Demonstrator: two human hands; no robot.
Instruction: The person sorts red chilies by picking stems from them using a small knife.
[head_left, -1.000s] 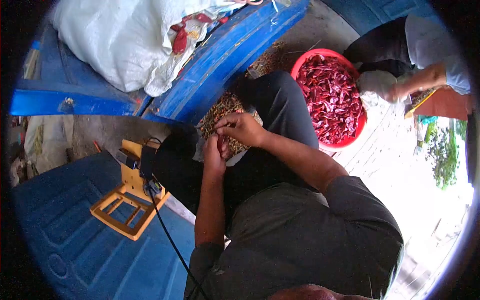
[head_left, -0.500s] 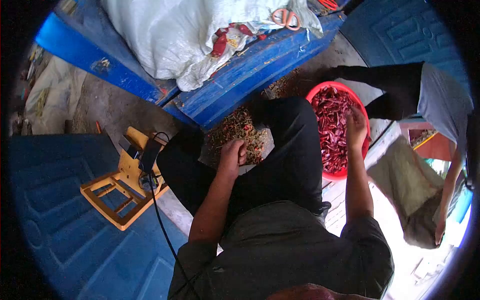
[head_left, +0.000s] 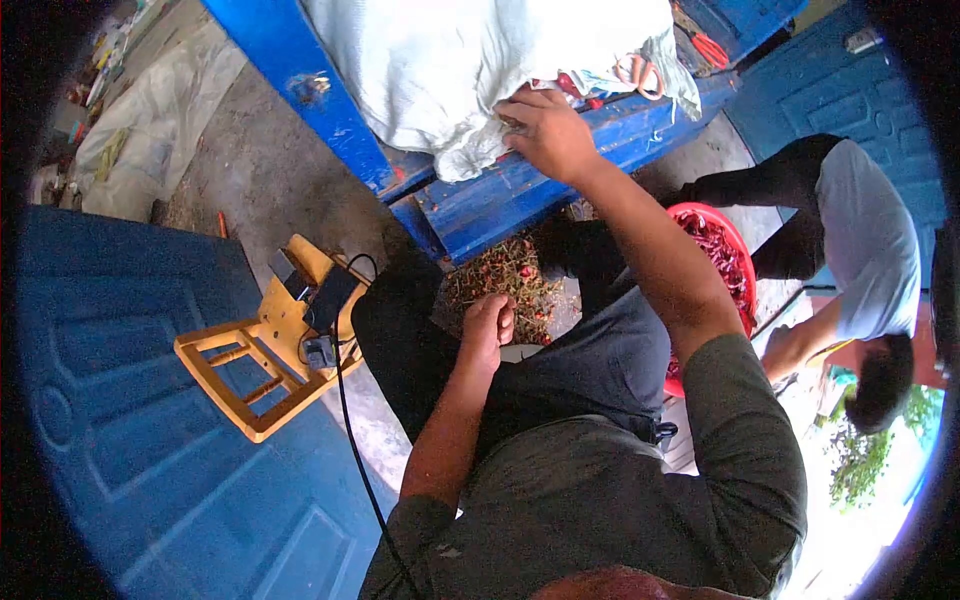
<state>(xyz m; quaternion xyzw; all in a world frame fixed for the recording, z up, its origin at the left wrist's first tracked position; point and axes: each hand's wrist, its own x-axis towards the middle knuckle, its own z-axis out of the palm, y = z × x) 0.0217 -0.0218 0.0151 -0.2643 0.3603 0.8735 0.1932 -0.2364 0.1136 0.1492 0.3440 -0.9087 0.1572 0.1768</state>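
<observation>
My right hand (head_left: 552,133) reaches to the mouth of the white woven sack (head_left: 420,75), its fingers curved and the thumb apart. It touches the sack's edge beside red dried chilies (head_left: 567,85); nothing shows in its grasp. Low between my knees, my left hand (head_left: 488,328) is closed in a fist, and whatever it may hold is hidden. Just beyond that fist lies a heap of chili stems and bits (head_left: 500,283). To my right stands a red basin (head_left: 745,245) of dried red chilies (head_left: 715,245), partly covered by my right arm.
Pink-handled scissors (head_left: 640,75) lie by the sack on the blue wooden bench (head_left: 470,220), with red-handled pliers or scissors (head_left: 710,48) farther right. A wooden chair (head_left: 255,375) with a cabled device is at left. Another person (head_left: 865,230) bends over beyond the basin.
My right hand has left the chilies in the basin and moved up and left to the sack's mouth. My left fist stays low. The other person has bent down; the view has shifted.
</observation>
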